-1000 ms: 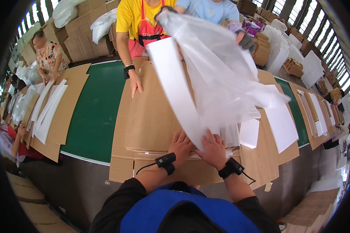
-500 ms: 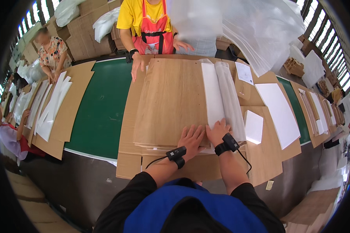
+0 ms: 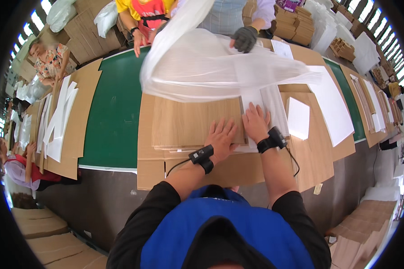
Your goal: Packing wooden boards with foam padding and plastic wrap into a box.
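I have my left hand (image 3: 221,136) and right hand (image 3: 256,122), fingers spread flat, gripping nothing, pressing the near edge of the wood-grain boards (image 3: 195,121); the stack extends away and leftward.

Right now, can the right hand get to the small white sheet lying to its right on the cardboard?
Probably yes. The right hand lies flat on the stacked wood-look boards, and the small white sheet sits just beside it, uncovered. The translucent plastic sheet hangs farther back, not over it.

2 own hands: left hand (image 3: 221,136), right hand (image 3: 256,122). 1 stack of wood-grain boards (image 3: 195,123), 1 translucent plastic sheet (image 3: 220,67). 1 gloved co-worker hand (image 3: 245,38).
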`<state>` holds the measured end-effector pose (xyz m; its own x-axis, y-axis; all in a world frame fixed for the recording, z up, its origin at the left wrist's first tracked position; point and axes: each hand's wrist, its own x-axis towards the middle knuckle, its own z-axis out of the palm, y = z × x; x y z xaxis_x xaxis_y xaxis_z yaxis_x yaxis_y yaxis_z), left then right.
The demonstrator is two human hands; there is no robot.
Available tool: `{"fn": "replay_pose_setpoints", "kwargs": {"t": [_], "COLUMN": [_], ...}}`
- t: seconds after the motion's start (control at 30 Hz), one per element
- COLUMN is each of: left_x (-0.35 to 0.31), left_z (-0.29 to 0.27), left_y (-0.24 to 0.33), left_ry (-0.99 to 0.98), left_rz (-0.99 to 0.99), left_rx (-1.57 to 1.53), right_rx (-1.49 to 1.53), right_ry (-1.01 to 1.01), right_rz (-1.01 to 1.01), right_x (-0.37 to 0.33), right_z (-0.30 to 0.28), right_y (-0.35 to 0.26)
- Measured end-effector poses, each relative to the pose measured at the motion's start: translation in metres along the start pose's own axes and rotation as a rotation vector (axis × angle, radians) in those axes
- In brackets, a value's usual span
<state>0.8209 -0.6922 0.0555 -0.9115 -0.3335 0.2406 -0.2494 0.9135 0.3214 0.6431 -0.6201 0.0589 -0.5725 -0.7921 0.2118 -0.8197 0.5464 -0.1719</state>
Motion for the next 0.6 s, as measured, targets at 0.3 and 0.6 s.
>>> {"fn": "replay_pose_setpoints", "kwargs": {"t": [0.3,0.6], "left_x": [-0.067,-0.046], "left_z": [-0.063,-0.166], "left_y": [-0.001,-0.033], "left_ry": [0.006,0.846], "left_rz": [0.145,-0.157], "left_rx": [-0.536,-0.026], "right_rx": [1.428,1.394], "right_ry": [-0.173,-0.311], "right_rz": [0.572,0.342], "right_x": [-0.047,0.000], "right_z": [-0.087,-0.072], "right_y": [0.059,-0.044]}}
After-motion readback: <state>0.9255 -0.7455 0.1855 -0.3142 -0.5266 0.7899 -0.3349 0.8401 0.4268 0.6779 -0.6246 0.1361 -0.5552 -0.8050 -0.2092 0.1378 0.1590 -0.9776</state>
